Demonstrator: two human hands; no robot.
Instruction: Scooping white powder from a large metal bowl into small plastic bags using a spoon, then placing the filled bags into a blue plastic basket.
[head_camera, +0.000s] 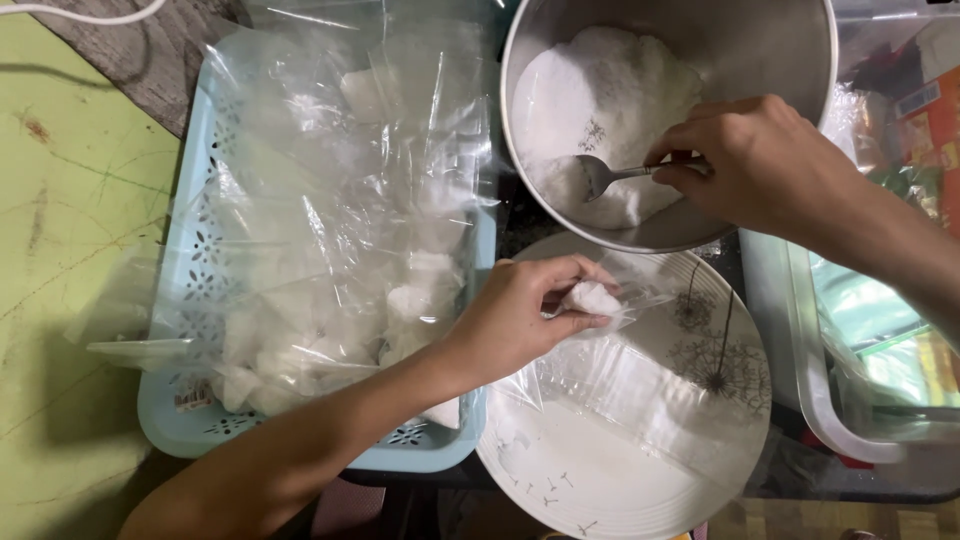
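My right hand (755, 160) grips the handle of a metal spoon (610, 175), its bowl down in the white powdery mass inside a steel bowl (770, 50). My left hand (525, 310) pinches a small clear plastic bag (600, 300) that holds a white lump, over a white plate (600, 470) with a dandelion pattern. More flat clear bags lie on the plate under the held one.
A light blue perforated basket (195, 260) on the left holds several filled clear bags. A green surface (70, 250) lies further left. A clear plastic container (850, 350) with packets stands at the right, next to coloured packages.
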